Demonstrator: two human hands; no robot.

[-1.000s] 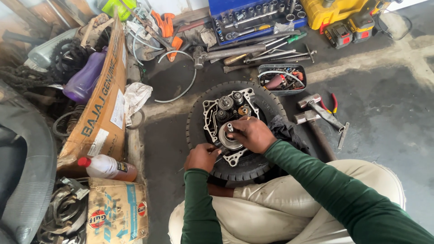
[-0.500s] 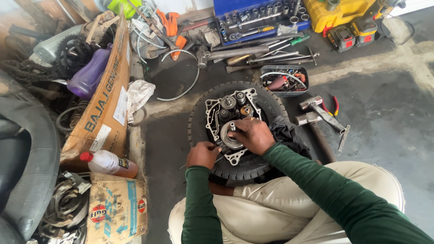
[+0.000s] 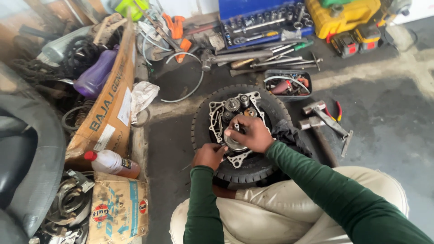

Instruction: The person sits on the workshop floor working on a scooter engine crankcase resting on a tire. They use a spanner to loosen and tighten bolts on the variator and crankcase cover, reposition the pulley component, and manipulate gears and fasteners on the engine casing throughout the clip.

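Here a person in green sleeves and pale trousers sits on the concrete floor (image 3: 389,131) with a small black tyre (image 3: 246,168) lying flat just in front of the knees. A silver engine case (image 3: 235,113) with several gears showing rests on top of the tyre. The right hand (image 3: 251,133) lies over the lower middle of the case, its fingers curled down around a round metal part (image 3: 234,143). The left hand (image 3: 209,155) sits at the tyre's near-left edge, fingers closed and touching the case's rim; it seems to pinch something small there, though the view is too poor to be sure. Two hammers (image 3: 323,119) lie on the floor to the right of the tyre, beside red-handled pliers (image 3: 337,110). A black tray of small parts (image 3: 285,85) stands just beyond the tyre, with loose wrenches behind it and a blue socket set (image 3: 257,20) further back. To the left, a long cardboard box (image 3: 106,113) leans against clutter, with a red-capped bottle (image 3: 112,163) near its lower end.
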